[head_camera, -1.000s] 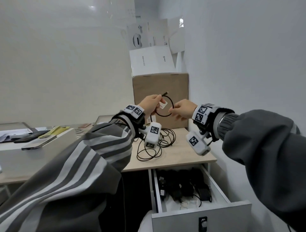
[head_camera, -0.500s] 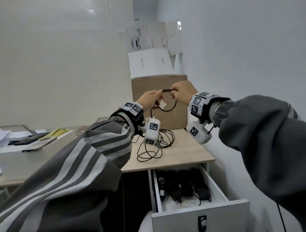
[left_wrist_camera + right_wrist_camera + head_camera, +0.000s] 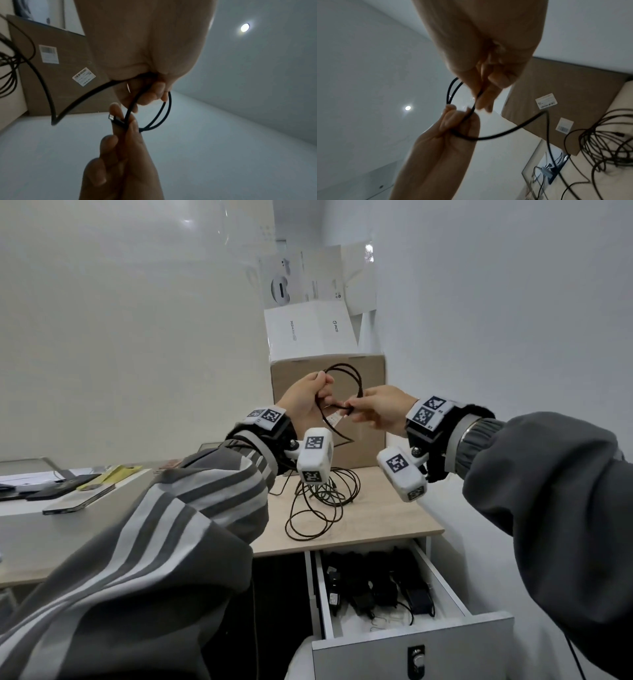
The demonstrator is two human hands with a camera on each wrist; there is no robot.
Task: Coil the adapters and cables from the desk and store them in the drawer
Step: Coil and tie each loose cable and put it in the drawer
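Above the desk (image 3: 394, 515) both hands hold a thin black cable (image 3: 358, 378) wound into a small loop of about two turns. My left hand (image 3: 317, 398) grips the loop's strands in curled fingers; a white tag hangs below it. The right hand (image 3: 352, 410) pinches the cable close to the left fingers. In the left wrist view the right hand (image 3: 122, 119) pinches the plug end (image 3: 115, 119) of the cable (image 3: 164, 112), under the left hand (image 3: 154, 93). The right wrist view shows the right hand (image 3: 485, 97) and left hand (image 3: 455, 115) on the loop (image 3: 452, 88). The open drawer (image 3: 411, 645) holds several black adapters (image 3: 376, 587).
A tangle of loose dark cables (image 3: 322, 501) lies on the desk below the hands. A cardboard box (image 3: 294, 371) with a white box (image 3: 308, 333) on it stands at the back against the wall. Phones (image 3: 78, 498) and papers lie on the left desk.
The right hand has come down from the top of the loop to just beside the left fingers, laying another turn. The loop now stands above both hands.
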